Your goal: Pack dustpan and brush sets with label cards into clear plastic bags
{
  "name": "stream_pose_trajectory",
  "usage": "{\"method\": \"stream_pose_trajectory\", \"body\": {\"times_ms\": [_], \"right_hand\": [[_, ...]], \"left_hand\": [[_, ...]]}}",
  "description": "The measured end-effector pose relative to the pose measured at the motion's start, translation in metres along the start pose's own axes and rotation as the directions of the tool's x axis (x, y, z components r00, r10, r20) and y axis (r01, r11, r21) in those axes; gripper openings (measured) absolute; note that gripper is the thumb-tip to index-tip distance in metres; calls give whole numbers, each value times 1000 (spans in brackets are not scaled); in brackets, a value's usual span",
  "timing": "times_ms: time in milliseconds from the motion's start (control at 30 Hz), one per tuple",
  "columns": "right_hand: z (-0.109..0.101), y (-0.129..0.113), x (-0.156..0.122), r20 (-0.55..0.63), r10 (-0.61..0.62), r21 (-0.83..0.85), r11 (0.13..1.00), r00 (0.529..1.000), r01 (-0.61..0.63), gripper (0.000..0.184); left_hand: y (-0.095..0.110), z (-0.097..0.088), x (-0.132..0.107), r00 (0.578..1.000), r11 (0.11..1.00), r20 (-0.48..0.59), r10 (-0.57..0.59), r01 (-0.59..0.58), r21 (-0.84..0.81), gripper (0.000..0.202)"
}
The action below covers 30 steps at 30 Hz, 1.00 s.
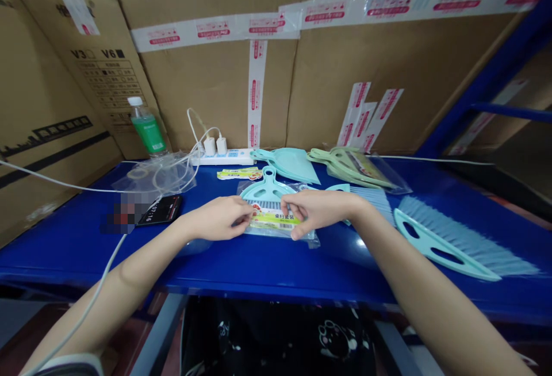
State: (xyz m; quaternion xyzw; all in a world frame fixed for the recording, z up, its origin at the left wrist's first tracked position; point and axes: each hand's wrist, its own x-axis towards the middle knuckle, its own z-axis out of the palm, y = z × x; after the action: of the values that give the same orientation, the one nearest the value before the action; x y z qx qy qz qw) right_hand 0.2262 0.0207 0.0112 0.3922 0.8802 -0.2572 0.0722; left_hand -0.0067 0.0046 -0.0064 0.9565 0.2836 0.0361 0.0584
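Note:
Both my hands rest on a clear plastic bag (297, 237) that lies on the blue table (259, 261). Inside the bag is a teal brush-and-dustpan set (264, 190) with a yellow-green label card (276, 218). My left hand (219, 219) pinches the bag's left edge beside the card. On the right side, my right hand (317, 208) has its fingers closed on the bag and card, thumb down at the near edge.
A loose teal brush (452, 238) lies at the right. Teal dustpans (288, 162) and bagged green sets (353, 166) sit behind. A power strip with chargers (219, 154), a green bottle (147, 129), a phone (160, 209) and empty bags (155, 176) are at the left. Cardboard boxes (345, 77) form the back wall.

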Motion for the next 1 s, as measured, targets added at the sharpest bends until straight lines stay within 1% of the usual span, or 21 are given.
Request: {"method": "stream_pose_trajectory", "body": {"times_ms": [200, 267, 333, 400, 467, 533, 600, 733, 867, 1000], "right_hand": [[-1, 1, -6, 3, -55, -23, 998, 998, 56, 49], [-1, 1, -8, 6, -72, -35, 997, 997, 72, 44], [-2, 0, -8, 9, -84, -46, 995, 996, 84, 33], [-2, 0, -8, 14, -79, -48, 996, 997, 80, 23], [-2, -1, -7, 16, -60, -37, 997, 998, 60, 19], [-3, -2, -7, 13, -38, -19, 999, 999, 38, 22], [-4, -3, -6, 4, -31, -4, 1000, 1000, 31, 29], [-3, -6, -7, -10, -58, -2, 998, 998, 58, 37], [0, -7, -8, 16, -91, -32, 995, 996, 91, 29], [1, -6, -7, 44, -82, -37, 996, 996, 84, 25]], "left_hand": [[-2, 1, 0, 1000, 1000, 7, -7, 6, 10, 10], [-2, 1, -1, 1000, 1000, 9, -7, 7, 11, 10], [-2, 0, -1, 1000, 1000, 9, -9, 9, 11, 10], [-1, 0, -1, 1000, 1000, 4, -11, 11, 10, 11], [-1, -1, -1, 1000, 1000, 2, -12, 12, 8, 12], [0, -1, 0, 1000, 1000, 2, -10, 10, 9, 12], [0, -1, 0, 1000, 1000, 3, -4, 4, 9, 13], [0, -1, 0, 1000, 1000, 7, -3, 3, -4, 12], [1, -2, 0, 1000, 1000, 12, -14, 14, -5, 11], [1, -2, 0, 1000, 1000, 10, -12, 12, 2, 12]]}}
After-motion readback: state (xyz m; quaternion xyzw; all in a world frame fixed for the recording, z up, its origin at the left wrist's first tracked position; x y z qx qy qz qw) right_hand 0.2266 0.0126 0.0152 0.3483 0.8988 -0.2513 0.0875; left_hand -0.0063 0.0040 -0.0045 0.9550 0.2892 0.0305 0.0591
